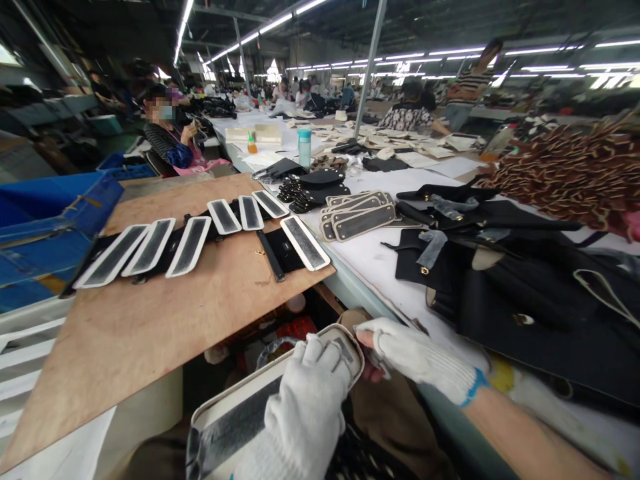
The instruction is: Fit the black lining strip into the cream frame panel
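A long, tray-like bag piece (235, 417) with a pale raised rim and a dark panel inside lies over my lap. My left hand (310, 393), in a white knitted glove, rests across it with the fingers curled over its far end. My right hand (415, 353), gloved with a bare thumb and fingers, is closed at the outer edge of that same end. A small greyish shape shows beneath the right fingers, too blurred to name. Black bag parts (525, 300) with gold fittings lie on the table right of my right hand.
On the wooden board (200, 313) lie several white-rimmed dark panels (187, 247). Grey strips with studs (364, 220) are stacked on the white table. A brown pile (565, 177) stands right, blue crates (45, 230) left. A masked person (170, 137) sits beyond the board.
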